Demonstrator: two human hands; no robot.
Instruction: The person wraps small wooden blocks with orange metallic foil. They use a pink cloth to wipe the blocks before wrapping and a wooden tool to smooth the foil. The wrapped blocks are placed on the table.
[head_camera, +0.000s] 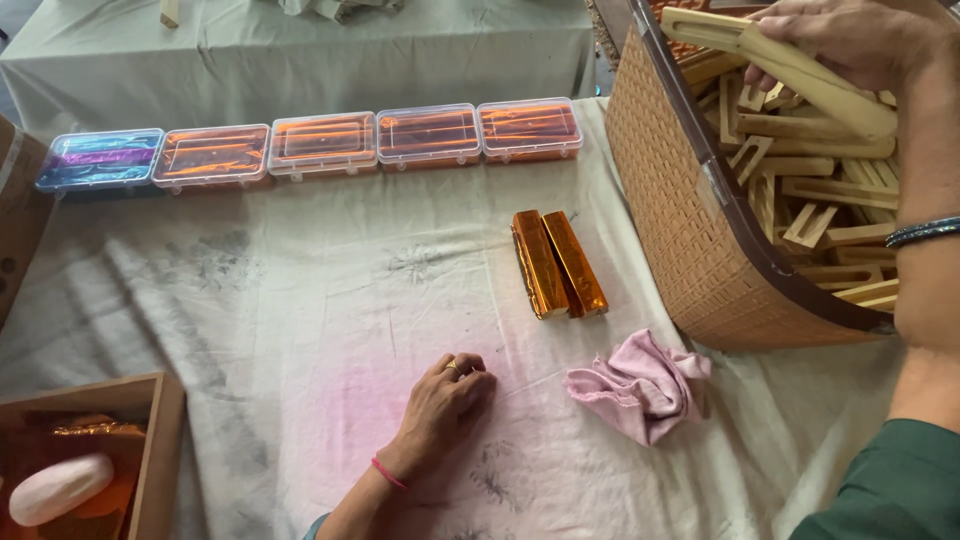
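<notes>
Wooden piece (790, 68), long, pale and slotted, is held in the right hand (860, 40) at the upper right of the head view, above a large woven basket (680, 220) whose open mouth is filled with many more slotted wooden pieces (820, 200). The held piece's long axis is seen running from upper left down to lower right, and the fingers are closed around its middle, so the right hand is the one on it while the left hand is well apart, far down and to the left. A cream cloth (300, 300), smudged grey and faintly pink, is spread over the table. Along its far edge, five clear plastic boxes with lids are lined up side by side: four orange-filled boxes (370, 142) and, at the left end, one box of purple and blue foil (100, 158). A wooden tray (165, 440) holding a pale oval object is cut off at the lower left corner. Two orange foil-wrapped bars (558, 264) are laid touching, lengthwise away from the viewer, between the boxes and a crumpled pink cloth (640, 388). The left hand (445, 400) is rested on the cream cloth with fingers curled loosely under, and nothing is gripped in it.
</notes>
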